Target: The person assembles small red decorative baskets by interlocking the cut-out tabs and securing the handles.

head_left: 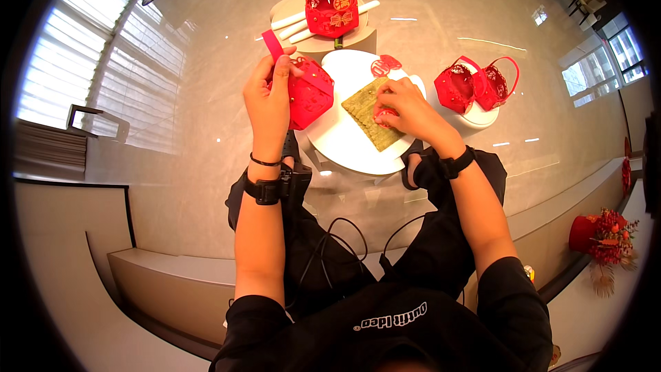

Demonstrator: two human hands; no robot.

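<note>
My left hand (270,93) is closed at the upper rim of a red openwork paper basket (311,101), near its strap handle (273,44). The basket is tilted and held at the left side of a white round table (344,154). On that table lies a flat olive-gold textured cloth or pouch (365,111). Over its right part is my right hand (412,109), fingers curled together around a small red piece (387,120), mostly hidden by the fingers. Beyond them, red cut-out ornaments (384,65) lie by the table's far edge.
A second red basket (332,15) and white rolls (289,21) rest on a round beige table (289,8) at the far side. Two more red baskets (456,89) stand on a white stool (480,118) at right. Red flowers (611,238) are at far right.
</note>
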